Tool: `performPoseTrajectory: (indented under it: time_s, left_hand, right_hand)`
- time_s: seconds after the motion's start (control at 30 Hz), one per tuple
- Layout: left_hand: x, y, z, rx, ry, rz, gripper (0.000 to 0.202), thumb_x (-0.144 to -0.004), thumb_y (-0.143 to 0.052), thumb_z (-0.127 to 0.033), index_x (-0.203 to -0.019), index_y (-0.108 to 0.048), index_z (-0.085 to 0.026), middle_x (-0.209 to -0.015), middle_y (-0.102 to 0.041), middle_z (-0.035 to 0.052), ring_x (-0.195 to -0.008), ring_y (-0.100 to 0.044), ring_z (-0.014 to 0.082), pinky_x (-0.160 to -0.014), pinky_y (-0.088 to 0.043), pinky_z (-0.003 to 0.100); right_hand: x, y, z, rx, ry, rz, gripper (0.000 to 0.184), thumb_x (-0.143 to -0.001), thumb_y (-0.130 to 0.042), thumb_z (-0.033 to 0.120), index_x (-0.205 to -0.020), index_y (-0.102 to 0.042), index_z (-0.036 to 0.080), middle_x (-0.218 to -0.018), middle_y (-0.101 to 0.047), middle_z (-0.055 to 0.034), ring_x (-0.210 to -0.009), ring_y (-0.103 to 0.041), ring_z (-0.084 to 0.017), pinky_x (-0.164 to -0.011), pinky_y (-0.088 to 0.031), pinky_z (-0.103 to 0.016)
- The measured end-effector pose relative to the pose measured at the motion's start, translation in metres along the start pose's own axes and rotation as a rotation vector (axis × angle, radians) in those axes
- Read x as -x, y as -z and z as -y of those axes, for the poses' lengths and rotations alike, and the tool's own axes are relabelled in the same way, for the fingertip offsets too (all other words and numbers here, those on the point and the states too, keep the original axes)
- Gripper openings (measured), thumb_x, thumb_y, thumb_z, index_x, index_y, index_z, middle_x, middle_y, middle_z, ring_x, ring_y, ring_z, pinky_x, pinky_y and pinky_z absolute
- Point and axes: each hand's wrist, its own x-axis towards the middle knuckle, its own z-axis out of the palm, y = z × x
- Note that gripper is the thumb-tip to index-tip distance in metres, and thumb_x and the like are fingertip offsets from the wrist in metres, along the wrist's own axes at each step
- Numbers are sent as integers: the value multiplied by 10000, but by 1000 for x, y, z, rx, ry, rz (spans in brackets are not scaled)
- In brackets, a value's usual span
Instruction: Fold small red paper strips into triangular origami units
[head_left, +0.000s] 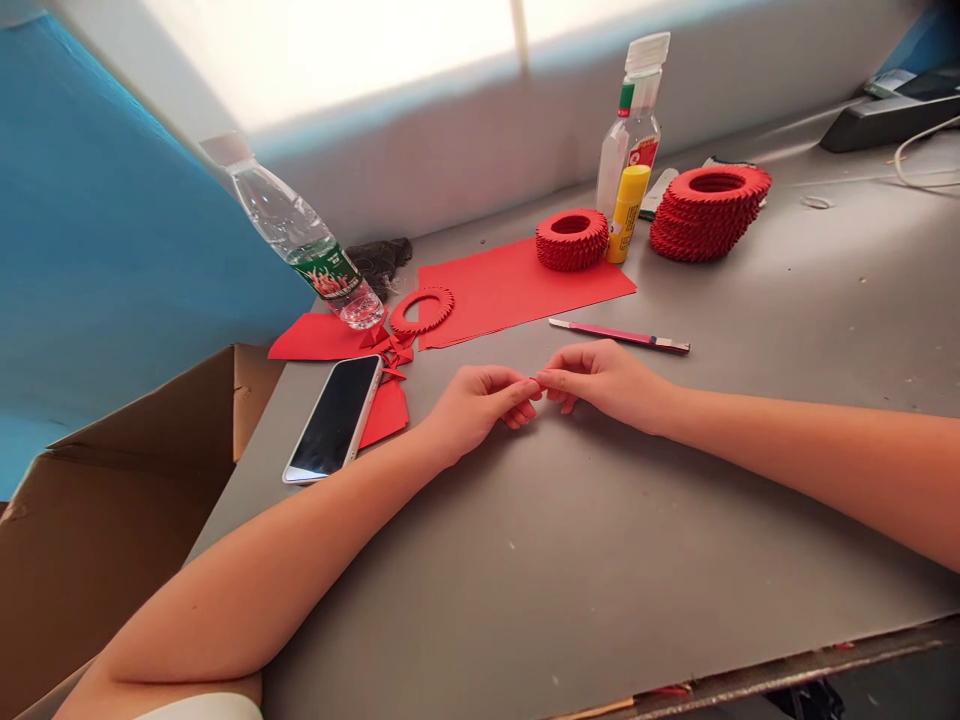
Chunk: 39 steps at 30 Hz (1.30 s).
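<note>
Pinching with great care

The left hand (478, 408) and the right hand (604, 382) meet near the middle of the table (480, 585). Their fingertips are pinched together on a small red piece (535, 382), which looks like paper. Most of it is hidden, so I can't tell its shape. My guess is that a fold is being made or pressed flat. If so, the next move calls for a soft, steady pinch from both hands (tiny paper bends very easily).

Just past the right hand lies a pink tool (619, 334). Toward the table's left edge are a phone (335, 415), a heap of small red folded bits (395, 357) and a thin red ring (447, 305). The ring partly lies over a big red sheet (491, 300).

Nearer the back edge, a short stack of red rings (572, 252) sits on that sheet, with a yellow tube (631, 210) right beside it. A taller stack of red rings (707, 222) leans farther right.
</note>
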Motion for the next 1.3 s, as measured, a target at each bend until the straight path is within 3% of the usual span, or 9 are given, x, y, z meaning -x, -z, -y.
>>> performPoseTrajectory:
  time_s: [0.13, 0.27, 0.4, 0.77, 0.93, 1.07, 1.17, 1.3]
  left_hand:
    - [0, 0, 0, -28, -34, -24, 304, -763, -582, -405, -768, -631, -105, -634, -623, 23, -568, -562, 90, -576, -469, 211]
    - [0, 2, -1, -10, -4, 42, 420, -825, -450, -479, -775, -628, -102, -661, -638, 51, -605, -596, 116, -560, -468, 216]
    - [0, 3, -2, -105, -11, 118, 300, -776, -563, -399, -758, -642, -110, -665, -639, 39, -591, -570, 92, -526, -438, 180]
    - [5, 3, -1, -273, -54, 82, 294, -752, -577, -408, -780, -668, -130, -625, -631, 20, -604, -589, 114, -557, -466, 192]
    - [8, -2, 0, -458, -178, 80, 285, -816, -488, -380, -813, -650, -145, -663, -639, 16, -626, -588, 108, -578, -442, 184]
    - [7, 1, -5, -627, -311, 82, 297, -872, -376, -332, -820, -613, -162, -703, -644, 13, -647, -579, 103, -625, -420, 191]
    - [9, 22, -28, -887, -400, -39, 271, -861, -391, -312, -796, -615, -173, -700, -639, 11, -642, -561, 111, -618, -388, 200]
    - [22, 73, -69, -1323, -288, -369, 345, -859, -374, -403, -840, -637, -181, -694, -624, 37, -656, -549, 153, -588, -343, 235]
  right_hand:
    - [0, 0, 0, 2, 1, -2, 269, -772, -546, 420, -726, -588, 159, -698, -600, -3, -580, -554, -101, -539, -419, -225]
    - [-1, 0, 0, -31, -4, -10, 254, -779, -544, 400, -697, -567, 160, -643, -572, 14, -564, -535, -92, -553, -425, -225]
    - [-1, 1, 0, -42, 1, -1, 239, -787, -538, 384, -699, -562, 164, -638, -564, 18, -574, -527, -90, -554, -425, -219]
    - [0, 1, -1, -16, 70, 55, 207, -754, -563, 367, -764, -621, 168, -732, -628, -6, -619, -535, -104, -578, -427, -237]
    - [1, 1, 2, 67, 96, -14, 179, -725, -583, 327, -686, -640, 162, -648, -619, 0, -552, -495, -94, -543, -411, -240]
    - [1, 2, 1, -28, 68, -37, 215, -712, -603, 371, -710, -652, 161, -668, -625, -7, -559, -513, -96, -562, -436, -245]
    - [-1, 3, 0, -104, 12, -50, 319, -729, -591, 422, -896, -651, 157, -745, -653, -38, -602, -555, -113, -594, -464, -265]
    - [-2, 2, 0, -87, -36, -37, 395, -752, -565, 460, -985, -630, 148, -777, -658, -62, -627, -569, -121, -603, -475, -275]
